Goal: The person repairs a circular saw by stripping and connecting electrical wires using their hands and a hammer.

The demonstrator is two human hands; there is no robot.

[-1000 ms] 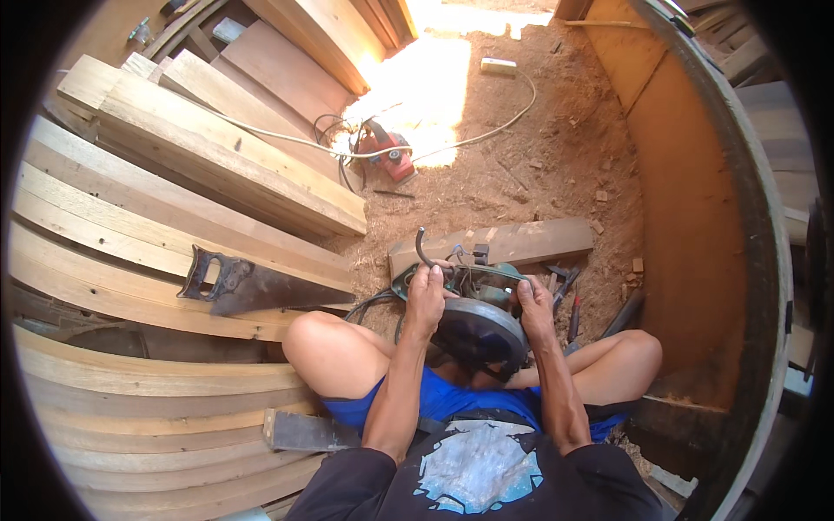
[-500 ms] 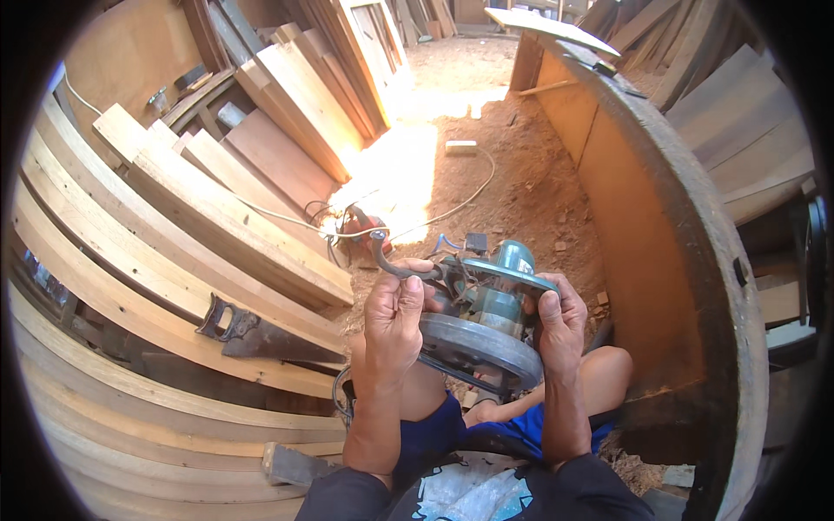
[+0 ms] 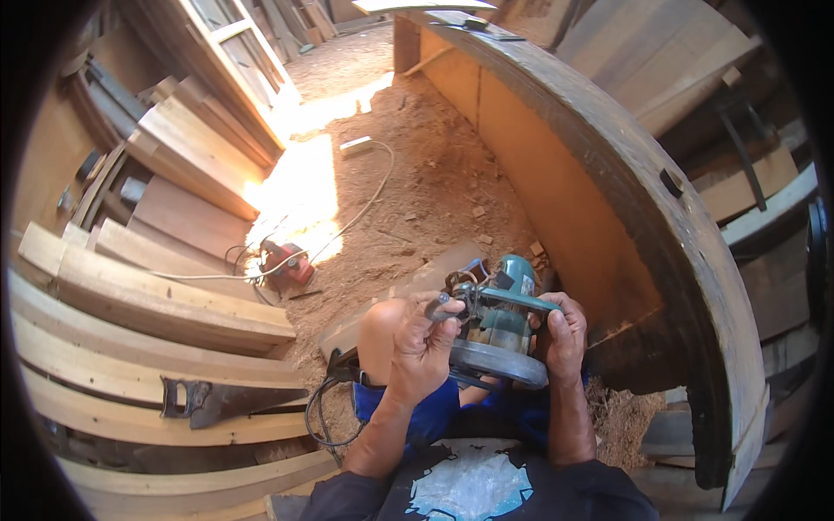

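A teal circular saw [image 3: 508,326] with a rounded grey guard [image 3: 495,363] is held up over my lap, tilted, with loose wires [image 3: 465,280] showing at its left side. My right hand [image 3: 566,337] grips its right end, thumb on the teal edge. Beside the wires, the fingers of my left hand [image 3: 421,347] close round a short dark cord [image 3: 440,304] whose end points up toward me. Where that cord joins the saw is partly hidden behind the fingers.
A red power tool [image 3: 287,267] lies on the sawdust floor near a pale cable [image 3: 382,187]. To the left, a handsaw [image 3: 226,402] rests on stacked planks [image 3: 165,300]. A large curved wooden panel [image 3: 608,230] stands close on my right. A black cable [image 3: 321,417] loops by my knee.
My view has turned to the right, so the surroundings slide left in it. The cord in my left hand has swung from pointing away to pointing toward me. Both hands keep hold.
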